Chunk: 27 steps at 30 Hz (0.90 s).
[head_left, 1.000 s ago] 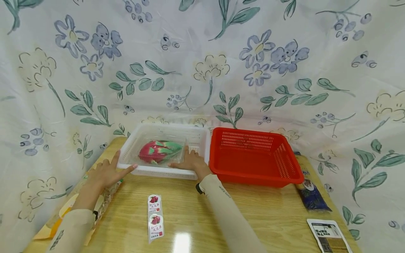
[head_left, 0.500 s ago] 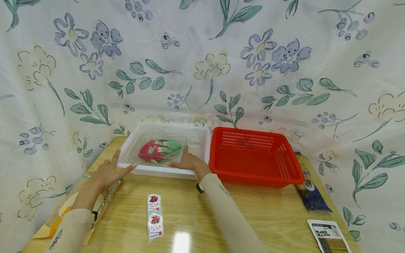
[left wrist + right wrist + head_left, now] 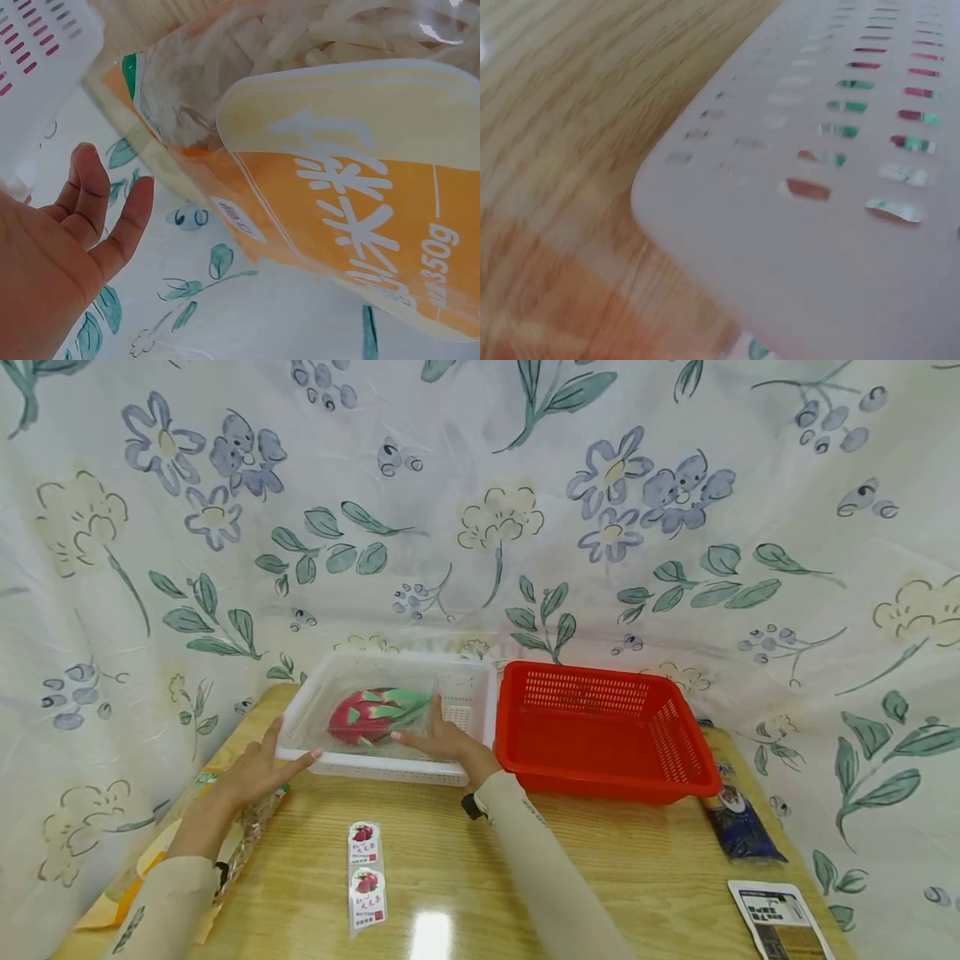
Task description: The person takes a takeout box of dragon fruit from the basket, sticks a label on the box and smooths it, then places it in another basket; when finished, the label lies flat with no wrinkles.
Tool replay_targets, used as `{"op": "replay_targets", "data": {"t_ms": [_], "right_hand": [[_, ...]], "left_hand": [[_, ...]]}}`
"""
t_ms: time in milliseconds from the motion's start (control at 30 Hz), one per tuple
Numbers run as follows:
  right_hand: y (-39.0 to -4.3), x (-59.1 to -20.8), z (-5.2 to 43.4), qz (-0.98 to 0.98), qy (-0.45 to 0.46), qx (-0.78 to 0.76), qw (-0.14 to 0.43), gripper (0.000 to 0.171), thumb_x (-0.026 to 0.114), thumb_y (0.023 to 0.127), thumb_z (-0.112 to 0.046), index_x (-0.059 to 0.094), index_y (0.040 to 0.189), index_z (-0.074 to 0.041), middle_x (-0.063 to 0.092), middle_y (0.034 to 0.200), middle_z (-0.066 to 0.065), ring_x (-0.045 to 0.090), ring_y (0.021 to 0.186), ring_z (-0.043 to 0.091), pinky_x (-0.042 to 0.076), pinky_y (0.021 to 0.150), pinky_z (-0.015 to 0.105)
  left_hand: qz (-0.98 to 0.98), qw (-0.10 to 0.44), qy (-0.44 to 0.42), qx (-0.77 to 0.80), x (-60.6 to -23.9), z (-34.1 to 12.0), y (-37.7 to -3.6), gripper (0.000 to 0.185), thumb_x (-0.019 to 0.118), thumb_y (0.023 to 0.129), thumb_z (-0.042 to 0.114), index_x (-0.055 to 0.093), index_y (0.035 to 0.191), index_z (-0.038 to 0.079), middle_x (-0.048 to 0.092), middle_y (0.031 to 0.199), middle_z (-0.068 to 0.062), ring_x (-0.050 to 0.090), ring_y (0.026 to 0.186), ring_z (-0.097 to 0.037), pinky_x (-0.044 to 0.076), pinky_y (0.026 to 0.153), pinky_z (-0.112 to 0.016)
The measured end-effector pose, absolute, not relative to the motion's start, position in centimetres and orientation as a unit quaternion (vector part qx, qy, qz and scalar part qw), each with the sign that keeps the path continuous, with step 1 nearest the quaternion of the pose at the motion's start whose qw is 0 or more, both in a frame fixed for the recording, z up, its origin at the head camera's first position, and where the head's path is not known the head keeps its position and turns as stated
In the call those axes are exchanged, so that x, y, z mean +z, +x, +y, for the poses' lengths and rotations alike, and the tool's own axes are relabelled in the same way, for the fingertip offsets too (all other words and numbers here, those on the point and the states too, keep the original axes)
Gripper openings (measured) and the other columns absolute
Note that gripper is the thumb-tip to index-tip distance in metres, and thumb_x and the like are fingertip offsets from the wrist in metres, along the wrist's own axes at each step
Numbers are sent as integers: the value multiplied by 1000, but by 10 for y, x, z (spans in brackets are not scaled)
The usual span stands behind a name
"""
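Observation:
A clear plastic box (image 3: 416,739) with a red and green dragon fruit (image 3: 360,718) inside sits in the white basket (image 3: 390,767). My right hand (image 3: 448,742) reaches over the basket's front rim and grips the box's right end, thumb at the front and index finger along the end. At the basket's front left corner, my left hand (image 3: 251,770) rests with thumb and index finger spread along the rim. Its other fingers (image 3: 124,232) hang loosely outside the basket in the left wrist view. The right wrist view shows only the perforated basket wall (image 3: 727,217), with the right hand mostly hidden.
A red basket (image 3: 600,785) stands right beside the white one. Two dragon fruit labels (image 3: 367,877) lie on the wooden table (image 3: 427,827). An orange noodle bag (image 3: 300,180) lies under the left forearm. A blue packet (image 3: 738,827) and a white-edged pouch (image 3: 780,918) lie at right.
The right hand's thumb has moved up and slightly left on the box. The box's right end has risen a little with the dragon fruit. The left hand holds its place.

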State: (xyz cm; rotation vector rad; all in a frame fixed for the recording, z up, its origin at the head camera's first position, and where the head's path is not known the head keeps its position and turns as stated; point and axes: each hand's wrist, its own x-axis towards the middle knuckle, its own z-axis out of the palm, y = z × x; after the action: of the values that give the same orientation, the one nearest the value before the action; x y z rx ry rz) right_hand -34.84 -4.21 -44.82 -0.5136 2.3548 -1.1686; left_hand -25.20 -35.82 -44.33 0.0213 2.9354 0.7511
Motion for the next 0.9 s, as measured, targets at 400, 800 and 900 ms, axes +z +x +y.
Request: {"op": "replay_targets", "data": {"t_ms": [400, 800, 900], "right_hand": [[-358, -443, -54, 800, -167, -527, 234, 114, 57, 93, -60, -30, 153, -18, -12, 165, 16, 66, 91, 28, 49, 77, 35], [-361, -443, -60, 778, -118, -568, 241, 118, 65, 90, -55, -29, 153, -23, -12, 166, 15, 46, 135, 41, 51, 97, 49], [-361, -442, -63, 776, -102, -573, 242, 118, 66, 89, -56, -28, 154, -25, -7, 166, 16, 55, 126, 41, 53, 94, 47]], "left_hand": [[965, 60, 7, 256, -441, -358, -250, 106, 43, 96, 65, -22, 154, 5, 18, 141, -53, 34, 121, -72, 38, 86, -77], [964, 69, -2, 257, -442, -357, -249, 107, 43, 95, 67, -23, 154, 8, 15, 143, -53, 33, 122, -73, 38, 85, -77], [963, 70, -3, 258, -442, -357, -248, 107, 43, 95, 67, -24, 154, 9, 14, 144, -53, 32, 122, -73, 38, 84, -78]]}}
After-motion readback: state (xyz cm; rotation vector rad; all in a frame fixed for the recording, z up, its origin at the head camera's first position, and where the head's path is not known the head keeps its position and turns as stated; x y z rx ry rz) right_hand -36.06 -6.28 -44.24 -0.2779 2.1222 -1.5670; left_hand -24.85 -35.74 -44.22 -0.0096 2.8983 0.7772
